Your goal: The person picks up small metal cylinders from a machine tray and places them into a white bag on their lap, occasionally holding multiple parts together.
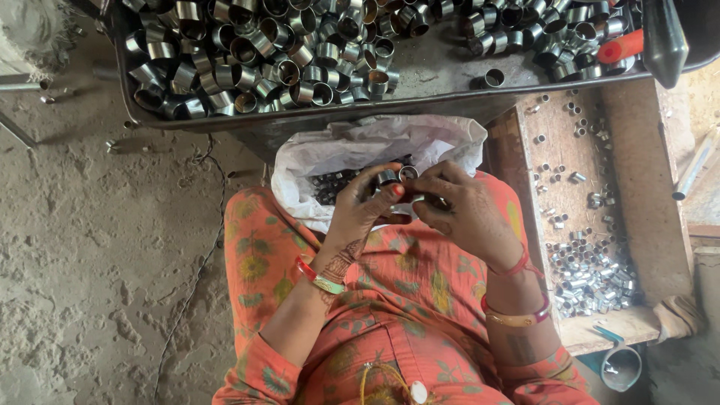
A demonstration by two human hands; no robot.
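My left hand (pixel 360 214) and my right hand (pixel 461 214) meet over my lap, fingertips close together. The left fingers pinch a short shiny metal ring (pixel 387 177) at the top. Beside it the right fingers hold a second small metal ring (pixel 409 172), with another piece partly hidden under the fingers. Just behind my hands a white plastic sack (pixel 360 146) lies open with several dark metal rings inside.
A dark metal tray (pixel 442 75) heaped with larger shiny metal rings spans the top. A wooden board (pixel 637 187) on the right carries scattered small bushes and a pile (pixel 592 277). A red-handled tool (pixel 622 46) lies top right. Sandy floor lies to the left.
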